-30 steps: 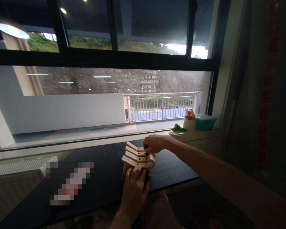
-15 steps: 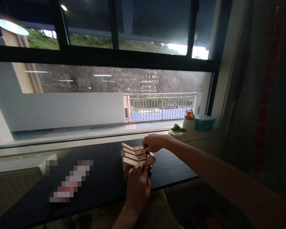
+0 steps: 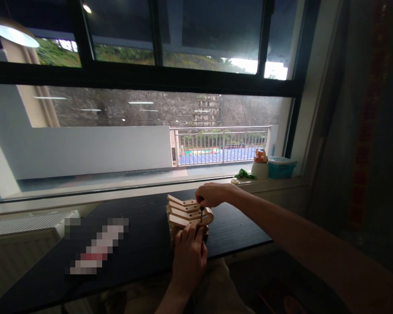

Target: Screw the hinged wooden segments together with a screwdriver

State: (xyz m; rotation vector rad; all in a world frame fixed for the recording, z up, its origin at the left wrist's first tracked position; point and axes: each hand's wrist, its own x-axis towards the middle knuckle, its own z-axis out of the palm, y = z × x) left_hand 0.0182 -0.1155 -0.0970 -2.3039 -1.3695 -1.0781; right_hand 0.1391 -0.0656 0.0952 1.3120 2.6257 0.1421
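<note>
Several pale wooden angled pieces (image 3: 178, 220) with dark round holes lie side by side on a brownish wrapped bundle (image 3: 173, 233). My right hand (image 3: 212, 194) is closed around the handle of a screwdriver (image 3: 201, 214), which stands upright over the nearest piece at its rounded right end. Its tip is down by my left fingers; the exact contact is too small to see. From the near side, my left hand (image 3: 189, 253) presses on the nearest wooden piece with its fingers bent over it, hiding part of it.
The dark table (image 3: 144, 244) carries a blurred-out item (image 3: 100, 248) at the left. A white radiator (image 3: 29, 224) stands beyond its left edge. On the windowsill are a green cloth (image 3: 245, 174), a white pot-like container (image 3: 260, 170) and a teal box (image 3: 282, 169).
Both hands stay at the same spot, with the screwdriver still upright. The view has shifted only slightly.
</note>
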